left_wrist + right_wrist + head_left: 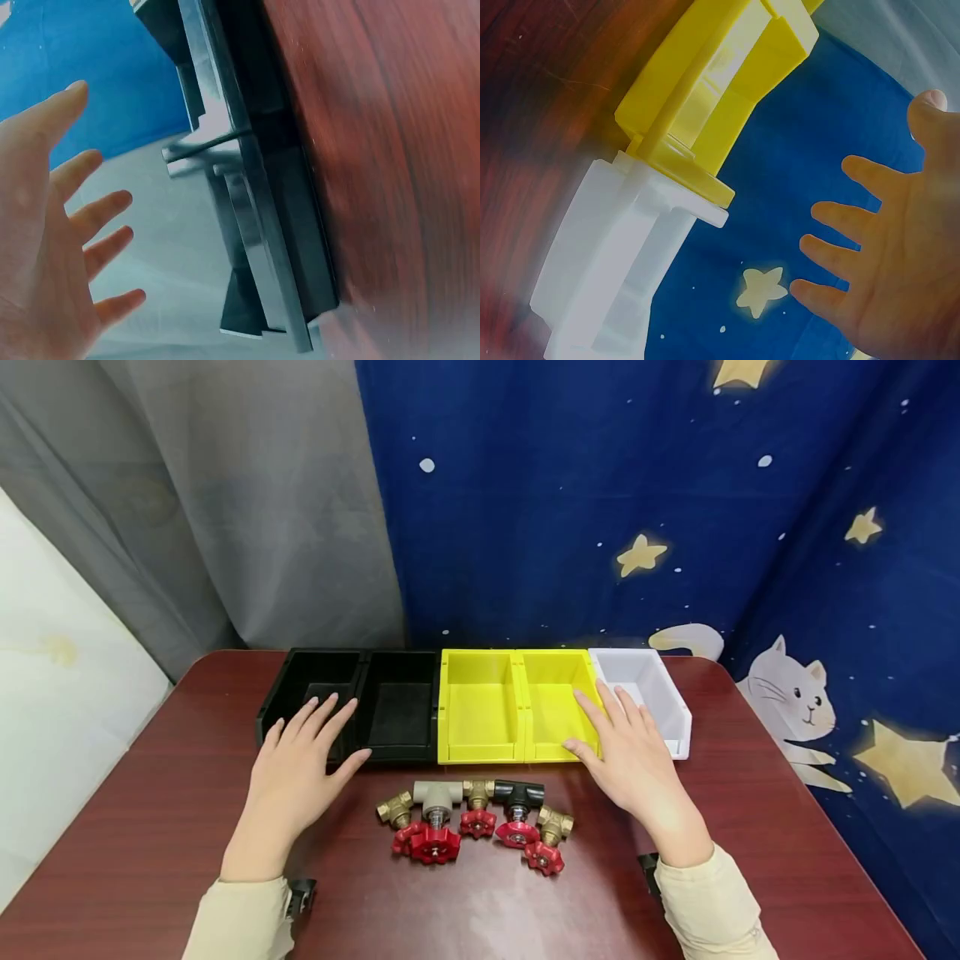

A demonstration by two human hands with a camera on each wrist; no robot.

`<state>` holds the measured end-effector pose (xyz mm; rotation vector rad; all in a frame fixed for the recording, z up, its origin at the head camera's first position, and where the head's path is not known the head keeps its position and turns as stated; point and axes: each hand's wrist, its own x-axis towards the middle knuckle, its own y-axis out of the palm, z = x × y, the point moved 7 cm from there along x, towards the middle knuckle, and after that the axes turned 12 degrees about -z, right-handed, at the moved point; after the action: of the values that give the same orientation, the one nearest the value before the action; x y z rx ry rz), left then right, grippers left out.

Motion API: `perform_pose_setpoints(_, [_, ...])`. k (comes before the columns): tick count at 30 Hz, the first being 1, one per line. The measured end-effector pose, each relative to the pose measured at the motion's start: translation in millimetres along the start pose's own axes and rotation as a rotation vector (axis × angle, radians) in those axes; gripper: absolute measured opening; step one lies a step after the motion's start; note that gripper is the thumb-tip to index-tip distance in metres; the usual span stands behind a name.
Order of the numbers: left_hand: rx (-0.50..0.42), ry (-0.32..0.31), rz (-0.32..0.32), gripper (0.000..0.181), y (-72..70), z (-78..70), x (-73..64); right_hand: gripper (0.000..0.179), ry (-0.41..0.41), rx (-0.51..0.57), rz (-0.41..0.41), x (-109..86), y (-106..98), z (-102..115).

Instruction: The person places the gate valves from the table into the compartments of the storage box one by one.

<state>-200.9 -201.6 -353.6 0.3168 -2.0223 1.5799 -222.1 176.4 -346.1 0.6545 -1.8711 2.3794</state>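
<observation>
Dark blue curtain (525, 527) with printed stars (641, 556) and a white cat (791, 702), grey curtain (285, 510) to its left, both behind a glossy red-brown table (480, 914). Along the far edge, side by side in one row: two black bins (397, 710) at left, two yellow bins (480, 714) in the middle, one white bin (670, 710) at right. Just in front of the row, near its middle, five valves in a shallow arc, red handwheels (477, 823) toward the near side: tilted brass valve (394, 810), grey valve (437, 795), small brass valve (478, 792), black valve (519, 795), end brass valve (555, 824). Leftmost handwheel partly behind the grey valve's; hard to tell whether touching. Left hand (296, 781) above the front of the leftmost black bin, fingers wide and nearly straight, apart from the bin in the left wrist view. Right hand (637, 764) across the right yellow bin and the white bin, fingers likewise spread, well clear in the right wrist view. Cream sleeves (240, 918) on both arms.
</observation>
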Motion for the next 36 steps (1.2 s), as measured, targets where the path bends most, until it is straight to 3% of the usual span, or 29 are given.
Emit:
perform_pose_setpoints(12, [-0.051,-0.026,-0.002,0.048,-2.7,22.3,-2.5,0.070,-0.004,-0.001,0.001,2.0,-5,0])
perform_pose_setpoints(20, [-0.057,-0.101,0.036,0.035,-2.6,46.6,-3.2,0.069,-0.019,0.037,-0.005,4.4,-3,4])
perform_pose_setpoints(23, [-0.069,-0.112,0.044,0.033,-0.6,49.0,-1.6,0.068,-0.026,0.061,-0.015,6.7,-3,5])
perform_pose_setpoints(26, [-0.102,-0.125,0.080,0.031,4.7,49.8,1.0,0.065,-0.032,0.121,-0.027,6.9,-5,7])
perform_pose_setpoints(32, [-0.156,-0.168,0.218,0.025,18.6,54.5,6.2,0.059,-0.052,0.284,-0.022,3.4,-9,15])
perform_pose_setpoints(36, [-0.164,-0.163,0.234,0.022,23.3,57.2,9.2,0.057,-0.082,0.289,-0.035,3.2,-15,19])
